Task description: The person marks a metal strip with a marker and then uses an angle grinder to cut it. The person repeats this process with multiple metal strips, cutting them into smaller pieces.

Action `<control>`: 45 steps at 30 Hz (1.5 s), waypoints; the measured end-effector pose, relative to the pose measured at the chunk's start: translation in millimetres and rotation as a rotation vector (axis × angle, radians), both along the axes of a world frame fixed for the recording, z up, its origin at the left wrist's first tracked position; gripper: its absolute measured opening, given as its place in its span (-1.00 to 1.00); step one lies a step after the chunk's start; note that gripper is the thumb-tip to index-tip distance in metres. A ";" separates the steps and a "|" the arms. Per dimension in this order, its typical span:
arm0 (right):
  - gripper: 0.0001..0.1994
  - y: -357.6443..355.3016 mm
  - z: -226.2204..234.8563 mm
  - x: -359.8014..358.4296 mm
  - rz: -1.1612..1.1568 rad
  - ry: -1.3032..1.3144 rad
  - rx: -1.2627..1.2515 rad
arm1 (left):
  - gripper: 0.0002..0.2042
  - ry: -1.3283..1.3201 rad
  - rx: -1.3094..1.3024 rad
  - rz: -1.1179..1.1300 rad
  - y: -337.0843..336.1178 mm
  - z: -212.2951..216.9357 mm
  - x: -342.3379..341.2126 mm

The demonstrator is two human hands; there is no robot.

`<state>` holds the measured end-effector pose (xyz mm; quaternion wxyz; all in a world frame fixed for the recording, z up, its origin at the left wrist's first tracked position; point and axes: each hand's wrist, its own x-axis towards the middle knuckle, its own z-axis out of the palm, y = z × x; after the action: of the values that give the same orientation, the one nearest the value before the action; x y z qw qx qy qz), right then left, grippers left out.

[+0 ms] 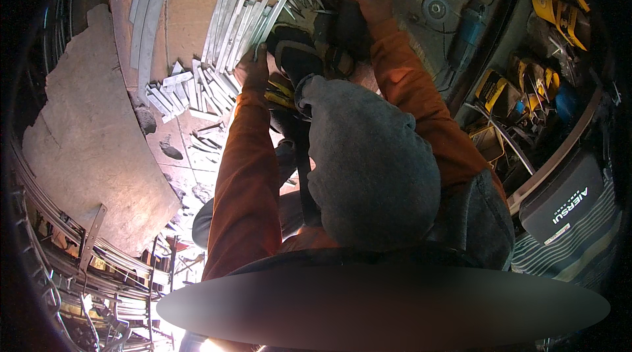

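Note:
My left hand [253,68] is closed around the lower end of a long, narrow metal strip [287,2], which slants up toward the top of the view. My right hand [374,4] grips a dark power tool [352,28] with a grey head, probably an angle grinder; its working end is partly cut off by the top edge. Between the hands is a dark shoe [293,49], with yellow-and-black pieces [280,92] beside it. Many short cut metal strips [227,29] lie in rows and loose piles beside my left hand.
Longer curved-looking metal strips [150,10] lie at the upper left, near a large brown sheet [99,128]. At the upper right are a disc [434,8], a blue tool [470,28] and a cord. Yellow bins [559,13] line the right side, above a black case [559,197].

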<state>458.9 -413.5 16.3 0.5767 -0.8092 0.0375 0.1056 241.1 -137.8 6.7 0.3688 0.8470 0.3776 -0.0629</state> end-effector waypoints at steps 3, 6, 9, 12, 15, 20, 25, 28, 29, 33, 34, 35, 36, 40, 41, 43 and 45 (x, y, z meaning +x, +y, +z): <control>-0.58 0.1 -1.7 -1.5 -0.009 -0.014 0.022 | -0.54 -0.009 0.003 -0.011 -0.2 2.1 0.9; -0.60 -0.6 -3.0 -3.1 -0.024 -0.027 0.031 | -0.54 -0.026 -0.003 -0.035 -0.1 1.7 -0.3; -0.60 -0.5 -3.9 -2.8 -0.046 -0.004 0.005 | -0.54 -0.030 0.011 -0.035 -0.1 0.0 -1.3; -0.59 -0.3 -4.2 -2.3 -0.028 -0.006 -0.015 | -0.54 -0.028 0.016 -0.028 0.0 -1.9 -0.7; -0.57 -0.8 -2.6 -3.4 -0.020 0.030 0.032 | -0.53 -0.016 0.017 -0.030 0.0 -3.1 -0.4; -0.53 1.8 1.6 -3.0 -0.046 -0.018 -0.017 | -0.52 -0.065 -0.035 0.014 0.6 -9.9 -4.8; -0.54 1.7 -0.9 -1.2 -0.019 -0.009 0.046 | -0.52 -0.080 -0.011 -0.006 4.4 -29.0 -10.1; -0.55 -0.4 -7.4 -1.1 -0.034 -0.001 0.021 | -0.52 -0.109 -0.015 0.005 5.0 -39.4 -13.3; -0.54 -0.4 -9.7 -0.7 -0.039 0.017 -0.004 | -0.51 -0.117 -0.012 0.012 5.4 -41.2 -14.4; -0.50 5.5 -12.1 1.1 -0.072 0.000 -0.070 | -0.50 -0.138 0.027 -0.064 9.1 -37.8 -16.6; -0.48 9.0 -10.2 0.9 -0.112 -0.019 -0.119 | -0.49 -0.124 0.013 -0.119 11.2 -33.8 -16.2; -0.47 11.9 -6.8 0.6 -0.147 -0.048 -0.156 | -0.48 -0.058 0.017 -0.162 11.6 -29.1 -15.2; -0.46 14.6 -2.4 0.3 -0.141 -0.053 -0.201 | -0.47 -0.045 -0.074 -0.120 12.0 -23.7 -13.1; -0.44 17.1 18.4 3.9 -0.052 -0.058 -0.231 | -0.43 0.153 -0.235 -0.031 3.2 -2.2 6.8; -0.44 15.2 22.3 5.7 -0.016 -0.035 -0.216 | -0.42 0.166 -0.235 -0.046 0.1 2.9 12.2; -0.44 13.5 24.8 9.2 -0.032 -0.024 -0.097 | -0.42 0.219 -0.206 -0.017 -5.2 11.6 20.2; -0.45 11.4 22.3 12.0 -0.047 -0.044 -0.071 | -0.41 0.228 -0.187 -0.019 -6.4 16.0 25.4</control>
<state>470.8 -402.1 38.5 0.5508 -0.8301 0.0475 0.0729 266.5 -144.2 22.8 0.4003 0.7999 0.4013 -0.1971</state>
